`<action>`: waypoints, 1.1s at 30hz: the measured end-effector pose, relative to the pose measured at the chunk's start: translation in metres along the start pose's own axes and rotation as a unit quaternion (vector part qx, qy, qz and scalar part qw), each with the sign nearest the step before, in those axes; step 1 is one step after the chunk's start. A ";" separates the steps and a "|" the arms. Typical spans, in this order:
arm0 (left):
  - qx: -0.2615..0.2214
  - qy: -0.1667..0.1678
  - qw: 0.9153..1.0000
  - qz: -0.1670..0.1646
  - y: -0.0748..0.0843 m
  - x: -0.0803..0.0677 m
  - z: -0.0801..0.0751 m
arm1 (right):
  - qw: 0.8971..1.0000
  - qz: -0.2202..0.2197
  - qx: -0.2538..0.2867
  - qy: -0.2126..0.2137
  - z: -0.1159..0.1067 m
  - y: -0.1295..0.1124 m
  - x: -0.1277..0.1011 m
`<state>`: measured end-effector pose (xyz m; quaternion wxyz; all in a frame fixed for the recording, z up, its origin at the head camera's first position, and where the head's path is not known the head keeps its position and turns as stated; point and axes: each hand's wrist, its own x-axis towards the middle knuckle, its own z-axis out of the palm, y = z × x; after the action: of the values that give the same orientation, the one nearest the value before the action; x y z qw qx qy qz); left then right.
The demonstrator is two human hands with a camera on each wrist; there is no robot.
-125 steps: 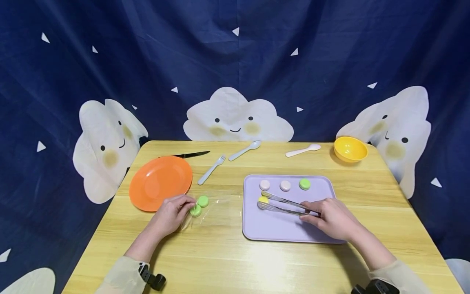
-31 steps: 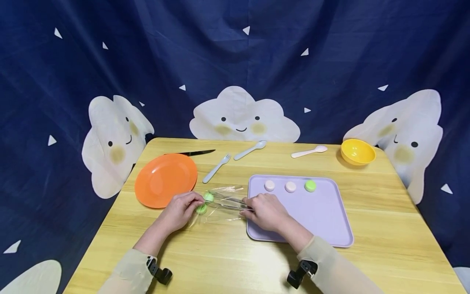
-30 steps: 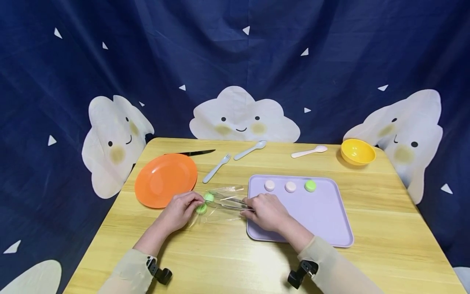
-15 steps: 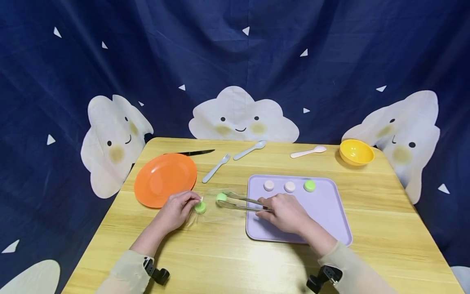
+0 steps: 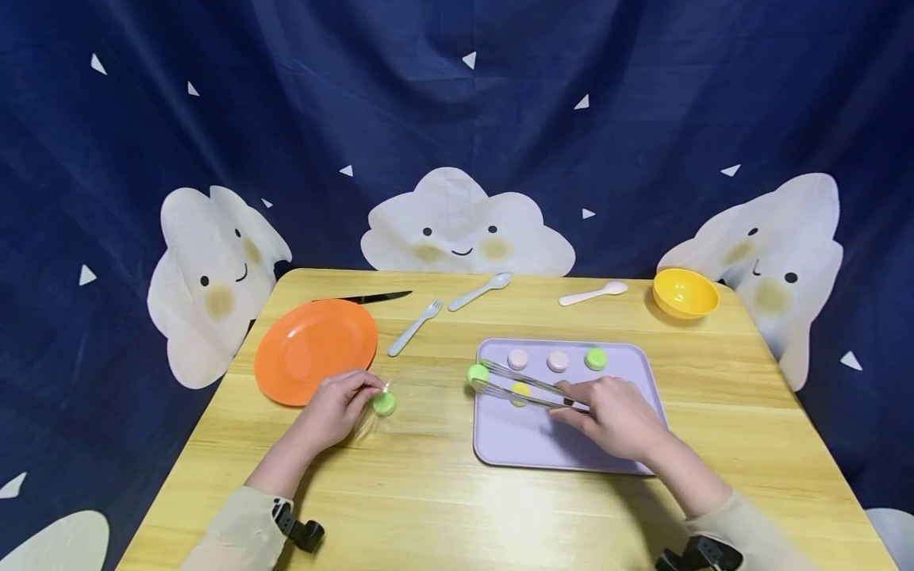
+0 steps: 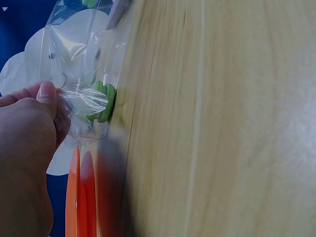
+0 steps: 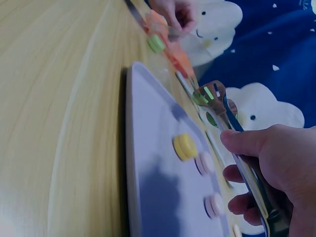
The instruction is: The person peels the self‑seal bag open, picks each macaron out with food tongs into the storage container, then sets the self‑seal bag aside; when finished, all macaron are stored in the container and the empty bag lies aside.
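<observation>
my right hand (image 5: pixel 617 408): grips metal tongs (image 5: pixel 531 386), tips clamping a green macaron (image 5: pixel 477 373) over the purple tray's (image 5: pixel 571 452) left edge. my left hand (image 5: pixel 336 408): pinches a clear bag (image 6: pixel 81 106) holding another green macaron (image 5: pixel 384 404) on the bench (image 5: pixel 443 500), near orange plate (image 5: pixel 314 349).

Wooden table (image 5: pixel 443 507), navy cloud-print backdrop (image 5: pixel 457 119)

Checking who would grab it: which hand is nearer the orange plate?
Left. The left hand lies just beside the plate; the right hand is over the tray, holding tongs.
</observation>
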<state>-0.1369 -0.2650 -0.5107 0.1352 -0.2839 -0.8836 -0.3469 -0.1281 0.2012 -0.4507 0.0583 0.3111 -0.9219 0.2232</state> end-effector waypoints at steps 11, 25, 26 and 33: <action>0.001 -0.006 1.000 -0.012 0.001 0.000 -0.005 | 0.999 -0.003 -0.014 0.052 -0.036 0.032 -0.043; 0.012 0.005 1.000 -0.012 0.001 0.001 -0.003 | 0.997 0.048 -0.051 0.037 -0.042 0.055 -0.090; 0.012 0.005 1.000 -0.013 0.002 0.002 -0.003 | 0.997 0.050 -0.053 0.035 -0.042 0.055 -0.092; 0.014 0.005 1.000 -0.015 0.003 0.002 -0.002 | 0.995 0.082 -0.062 0.008 -0.039 0.058 -0.099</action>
<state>-0.1367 -0.2632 -0.5065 0.1382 -0.2672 -0.8920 -0.3376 -0.0849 0.3142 -0.4626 0.0663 0.2283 -0.9559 0.1725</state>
